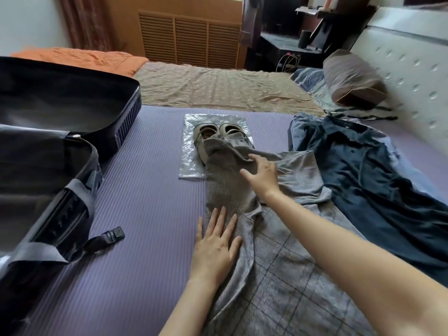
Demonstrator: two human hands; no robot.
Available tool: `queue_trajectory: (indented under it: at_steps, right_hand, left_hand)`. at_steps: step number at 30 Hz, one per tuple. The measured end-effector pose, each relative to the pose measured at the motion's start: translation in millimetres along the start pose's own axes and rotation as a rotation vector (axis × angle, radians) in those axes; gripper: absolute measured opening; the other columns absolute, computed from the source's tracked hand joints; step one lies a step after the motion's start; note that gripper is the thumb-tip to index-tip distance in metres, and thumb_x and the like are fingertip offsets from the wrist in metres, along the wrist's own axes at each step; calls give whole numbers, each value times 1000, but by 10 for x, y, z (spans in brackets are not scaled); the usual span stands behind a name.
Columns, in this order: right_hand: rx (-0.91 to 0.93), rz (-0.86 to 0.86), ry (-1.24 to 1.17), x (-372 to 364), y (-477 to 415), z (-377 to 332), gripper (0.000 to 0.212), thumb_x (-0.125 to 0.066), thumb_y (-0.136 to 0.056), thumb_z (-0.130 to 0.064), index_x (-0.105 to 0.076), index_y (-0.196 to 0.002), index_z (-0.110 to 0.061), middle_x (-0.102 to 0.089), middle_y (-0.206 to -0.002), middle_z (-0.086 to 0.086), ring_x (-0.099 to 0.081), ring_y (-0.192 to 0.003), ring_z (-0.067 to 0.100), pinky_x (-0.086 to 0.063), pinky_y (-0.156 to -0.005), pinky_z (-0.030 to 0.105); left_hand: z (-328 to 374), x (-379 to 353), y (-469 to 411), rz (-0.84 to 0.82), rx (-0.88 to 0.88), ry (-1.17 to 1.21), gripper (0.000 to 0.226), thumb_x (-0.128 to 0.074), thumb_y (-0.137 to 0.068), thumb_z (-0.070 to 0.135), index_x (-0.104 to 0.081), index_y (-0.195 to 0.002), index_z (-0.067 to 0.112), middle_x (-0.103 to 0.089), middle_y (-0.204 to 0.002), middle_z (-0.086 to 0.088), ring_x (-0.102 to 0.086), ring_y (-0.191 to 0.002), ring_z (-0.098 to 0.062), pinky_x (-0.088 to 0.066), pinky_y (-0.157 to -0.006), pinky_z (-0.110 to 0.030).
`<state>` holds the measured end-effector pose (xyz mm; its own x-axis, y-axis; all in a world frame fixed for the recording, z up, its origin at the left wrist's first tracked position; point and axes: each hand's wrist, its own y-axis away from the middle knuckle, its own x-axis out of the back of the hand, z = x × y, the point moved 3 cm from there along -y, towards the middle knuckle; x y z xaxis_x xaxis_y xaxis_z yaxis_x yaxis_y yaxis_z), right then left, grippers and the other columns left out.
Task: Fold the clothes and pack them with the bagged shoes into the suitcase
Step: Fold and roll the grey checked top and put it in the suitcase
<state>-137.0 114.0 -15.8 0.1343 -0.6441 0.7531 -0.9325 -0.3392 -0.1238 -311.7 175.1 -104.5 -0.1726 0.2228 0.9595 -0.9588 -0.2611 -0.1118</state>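
grey garment (230, 187) creased, over bagged shoes (213, 137)

A purple ribbed mat (150, 190) is covering the near part of the bed (397, 59), with a crumpled tan sheet (218, 86) lying beyond it. An open dark suitcase (48, 166) is sitting on the mat's left side, its strap (109, 236) trailing onto the mat. A clear bag of shoes (191, 146) is lying mid-mat, a grey garment (228, 190) overlapping it. A dark blue shirt (375, 178) is spreading out at the right, and a pillow (354, 78) is resting by the headboard.
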Motion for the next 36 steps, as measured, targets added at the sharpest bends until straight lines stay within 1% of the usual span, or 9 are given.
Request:
queue_trajectory:
  at_steps: [1, 3, 7, 12, 15, 19, 29, 32, 36]
  right_hand:
    - [30, -15, 20, -32, -74, -89, 53, -61, -90, -34, -45, -138, -18, -48, -136, 6, -32, -127, 25, -29, -103, 36]
    - [77, -41, 60, -95, -243, -289, 54, -63, -89, -38, -47, -137, -20, -49, -136, 7, -33, -126, 26, -30, -101, 35]
    - [115, -77, 135, -250, -594, -666, 58, -63, -86, -46, -46, -136, -22, -46, -137, 8, -28, -131, 29, -29, -103, 38]
    - [97, -135, 270, -448, -842, -836, 34, -63, -86, -46, -66, -111, -25, -51, -132, 6, -19, -138, 32, -17, -112, 40]
    - [22, -28, 150, -448, -1004, -809, 29, -62, -86, -44, -69, -105, -24, -61, -122, 7, -34, -130, 29, -24, -105, 35]
    - [-120, 52, -47, -349, -1254, -812, 31, -64, -84, -45, -69, -105, -22, -67, -116, 5, -51, -119, 25, -24, -99, 32]
    - [-116, -70, 60, -546, -1309, -746, 42, -63, -78, -58, -71, -99, -23, -55, -130, 12, -30, -134, 30, -17, -109, 37]
    - [-120, -63, 34, -526, -1340, -859, 33, -61, -79, -50, -69, -92, -21, -64, -112, 8, -47, -119, 27, -20, -105, 36]
    - [-150, -31, -202, -605, -1371, -985, 22, -66, -80, -39, -68, -85, -17, -66, -94, 4, -56, -102, 25, -31, -108, 37]
  left_hand:
    - [-9, -19, 5, 7, 13, 11, 64, -1, -96, 55, -39, -142, 31, -34, -150, 0, -27, -140, -20, -11, -110, -45]
    - [-22, -32, -10, 1, 9, 19, 59, -9, -98, 52, -45, -139, 30, -41, -147, 0, -34, -137, -21, -17, -106, -46]
    - [-29, -41, 5, 39, 9, 43, 58, -11, -98, 53, -43, -140, 31, -38, -149, 1, -30, -139, -19, -16, -107, -45]
    - [-30, -84, 11, 88, 0, 63, 52, -25, -96, 53, -37, -142, 31, -31, -152, 2, -23, -142, -18, -12, -110, -44]
    - [-25, -91, 12, 113, -6, 55, 52, -31, -94, 50, -38, -142, 30, -31, -152, 1, -24, -142, -18, -13, -110, -45]
    - [-4, -99, 22, 118, -3, 67, 53, -31, -94, 49, -37, -143, 29, -30, -153, 1, -22, -143, -18, -15, -110, -45]
    - [4, -124, 39, 110, 8, 68, 55, -29, -95, 49, -30, -146, 30, -23, -156, 1, -16, -145, -18, -12, -111, -45]
    - [5, -111, 48, 106, 10, 73, 54, -29, -95, 49, -31, -146, 29, -24, -155, 1, -17, -145, -17, -12, -112, -44]
    - [2, -100, 46, 103, 5, 83, 53, -29, -95, 49, -34, -145, 29, -27, -155, 1, -18, -144, -17, -11, -112, -44]
